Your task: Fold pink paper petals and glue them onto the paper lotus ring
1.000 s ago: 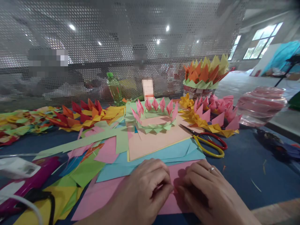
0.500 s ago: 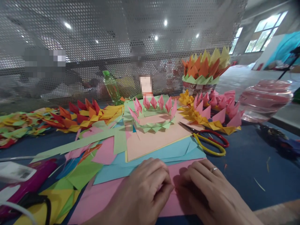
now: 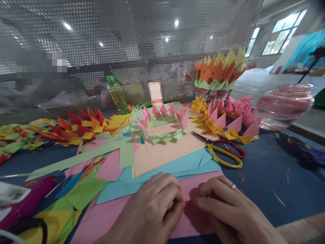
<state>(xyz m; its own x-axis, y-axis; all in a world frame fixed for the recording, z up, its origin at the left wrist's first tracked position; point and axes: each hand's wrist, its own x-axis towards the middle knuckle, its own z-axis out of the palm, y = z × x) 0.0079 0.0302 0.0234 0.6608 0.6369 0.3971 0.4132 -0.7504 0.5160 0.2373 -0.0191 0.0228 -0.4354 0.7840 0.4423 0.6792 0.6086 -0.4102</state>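
My left hand (image 3: 158, 205) is curled over pink paper (image 3: 101, 220) at the front of the table. Its thumb and fingers are pinched together, and a speck of pink shows between them. My right hand (image 3: 227, 206), with a ring on one finger, rests close by with its fingers bent inward. Whatever sits under its fingertips is hidden. A small gap separates the two hands. Behind them lie blue sheets (image 3: 167, 166) and a peach sheet (image 3: 152, 159). On the peach sheet stands a ring of pale green folded paper (image 3: 166, 138) with upright pink points.
Yellow-and-red handled scissors (image 3: 225, 156) lie right of the sheets. A purple tool (image 3: 38, 196) with a cord is at left. Folded orange-red paper pieces (image 3: 83, 123), a green bottle (image 3: 116, 95), a pink glass jar (image 3: 281, 106) and a perforated metal panel (image 3: 88, 51) stand behind.
My right hand's fingers have shifted slightly, and the gap to my left hand is a bit wider. My left hand keeps its pinch. The whole view has drifted slightly.
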